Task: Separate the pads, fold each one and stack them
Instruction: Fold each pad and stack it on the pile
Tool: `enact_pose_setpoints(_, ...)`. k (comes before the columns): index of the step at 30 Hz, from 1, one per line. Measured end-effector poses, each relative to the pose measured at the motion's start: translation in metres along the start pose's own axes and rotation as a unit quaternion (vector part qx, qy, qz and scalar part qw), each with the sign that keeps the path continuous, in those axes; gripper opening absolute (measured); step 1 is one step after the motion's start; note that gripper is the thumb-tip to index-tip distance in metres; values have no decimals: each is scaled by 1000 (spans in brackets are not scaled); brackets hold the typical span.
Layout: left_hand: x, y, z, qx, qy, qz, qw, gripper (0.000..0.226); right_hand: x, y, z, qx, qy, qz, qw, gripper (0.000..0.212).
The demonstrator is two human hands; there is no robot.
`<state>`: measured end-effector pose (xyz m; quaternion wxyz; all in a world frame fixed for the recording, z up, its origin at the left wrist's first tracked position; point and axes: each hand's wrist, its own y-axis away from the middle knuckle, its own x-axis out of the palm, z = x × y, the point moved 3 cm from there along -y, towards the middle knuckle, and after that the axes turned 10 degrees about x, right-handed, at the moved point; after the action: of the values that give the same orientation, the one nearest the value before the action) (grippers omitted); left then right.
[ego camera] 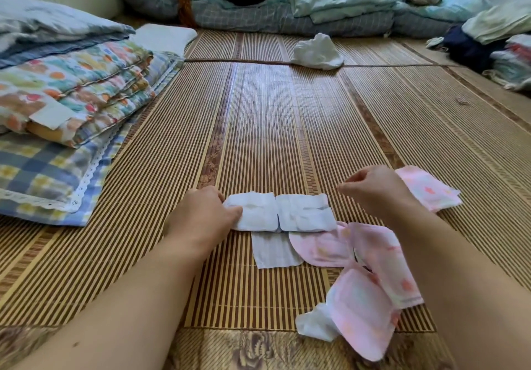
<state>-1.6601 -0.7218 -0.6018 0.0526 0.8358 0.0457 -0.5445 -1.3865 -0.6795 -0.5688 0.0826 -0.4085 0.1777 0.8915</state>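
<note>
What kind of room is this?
Probably a bedroom at home: a woven bamboo mat is spread out, folded quilts are stacked at the left, and more bedding is piled along the far side.

Bamboo mat (258,125) bears white pads (304,211), pink pads (373,257), folded quilts (71,88), crumpled cloth (317,52).

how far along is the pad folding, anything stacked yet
Early. Done: the white pad is laid out on the bamboo mat, both ends folded to its middle. In hand: the left hand pinches its left end; the right hand hovers curled, empty. Left: the pink pads lie tangled, unfolded; no clear stack.
</note>
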Motion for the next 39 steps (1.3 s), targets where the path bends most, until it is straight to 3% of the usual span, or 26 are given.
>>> enact_pose_setpoints(3,1,0,-2,-4,-24,-6,1000,45,12,8,-6,46,94,54,993,40)
enact_pose_setpoints(5,1,0,-5,1,-28,3,1000,36,23,10,-6,39,116,58,991,35)
enact_pose_setpoints(10,3,-2,-3,16,17,26,999,21,32,11,-5,2,111,59,992,20)
enact_pose_setpoints(15,3,-6,1,20,59,30,998,19,29,7,-1,-2,43,72,997,28)
enact_pose_setpoints(18,4,-7,2,24,63,30,997,20,26,12,7,-68,59,25,996,19)
enact_pose_setpoints(22,3,-9,5,19,75,29,997,19,48,41,23,-138,89,96,982,22)
enact_pose_setpoints(26,1,-9,7,11,81,25,996,20,60,52,30,-166,180,11,969,16)
enact_pose_setpoints(34,1,-9,11,13,93,26,995,22,56,42,31,-136,202,54,968,17)
enact_pose_setpoints(39,3,-8,11,16,98,26,995,22,59,53,32,-166,226,-5,960,17)
